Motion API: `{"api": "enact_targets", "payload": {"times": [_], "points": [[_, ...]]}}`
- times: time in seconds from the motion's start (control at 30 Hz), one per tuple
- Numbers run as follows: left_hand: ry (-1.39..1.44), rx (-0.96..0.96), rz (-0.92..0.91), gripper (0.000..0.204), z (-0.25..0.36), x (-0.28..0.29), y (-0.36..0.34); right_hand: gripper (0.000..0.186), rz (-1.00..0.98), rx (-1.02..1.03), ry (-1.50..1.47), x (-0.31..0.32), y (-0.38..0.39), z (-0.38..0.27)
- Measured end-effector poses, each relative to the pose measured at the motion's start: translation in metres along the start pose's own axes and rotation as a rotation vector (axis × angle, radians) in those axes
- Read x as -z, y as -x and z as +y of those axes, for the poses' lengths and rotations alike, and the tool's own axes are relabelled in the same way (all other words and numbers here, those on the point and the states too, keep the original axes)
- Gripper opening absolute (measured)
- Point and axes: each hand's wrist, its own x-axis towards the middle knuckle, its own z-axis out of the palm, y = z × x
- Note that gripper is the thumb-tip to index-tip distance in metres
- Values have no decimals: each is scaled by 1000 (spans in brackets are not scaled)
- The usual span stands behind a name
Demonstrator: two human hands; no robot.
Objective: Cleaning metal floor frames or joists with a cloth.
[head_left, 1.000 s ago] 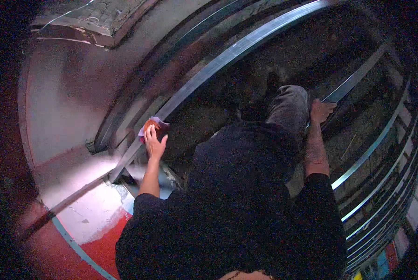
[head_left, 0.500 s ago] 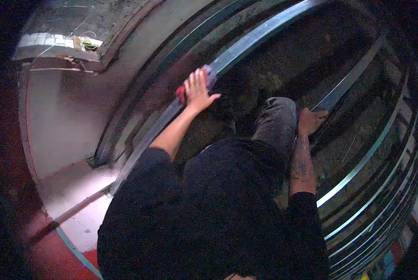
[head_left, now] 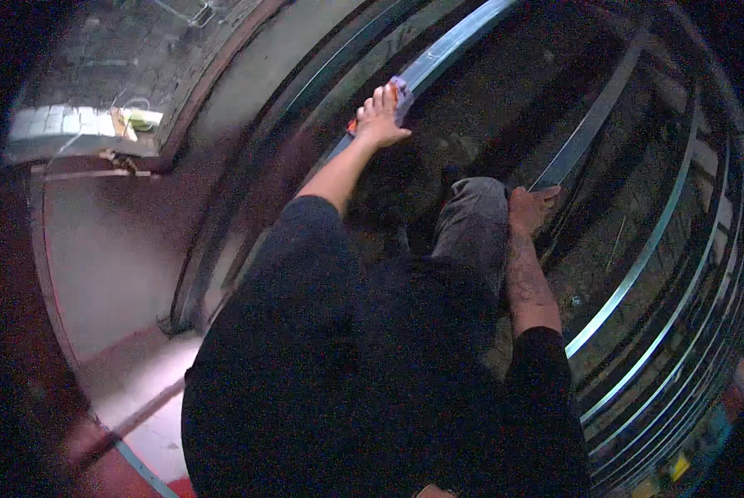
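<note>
The long shiny silver metal bar (head_left: 448, 51) runs left of the long flat grey metal bar (head_left: 586, 133). My right grip (head_left: 531, 209) touches the latter, whether clasping I cannot tell; my left grip (head_left: 380, 123), spread unclenched, covers a purple-and-orange cloth (head_left: 403, 95) on the former.

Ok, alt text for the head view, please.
Left hand presses a purple-and-orange cloth against a long metal bar; right hand touches a second bar beside a trousered leg. More bars line the right side.
</note>
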Motion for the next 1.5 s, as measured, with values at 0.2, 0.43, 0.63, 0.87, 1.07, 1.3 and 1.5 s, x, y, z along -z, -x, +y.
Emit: {"api": "enact_targets", "payload": {"times": [0.2,0.43,0.63,0.87,1.07,1.3,1.5], "points": [[-20,-2,44,117,-144,-15,231,97,200,149,-23,-34,-17,34],[-113,652,-160,123,-285,-25,484,104,1,96,-64,-2,-2,15],[-125,351,29,112,-204,-30,340,81,289,518,84,-48,-55,79],[-160,-93,189,120,-59,-33,58,65,193,352,437,-54,-37,39],[-80,-238,0,104,7,-8,-137,89,53,-108,-92,8,-11,-7],[-36,-167,-114,122,37,0,-153,72,119,-149,-48,-26,-2,-8],[-291,-229,209,109,-54,-51,60,78,160,-32,0,-48,-16,30]]}}
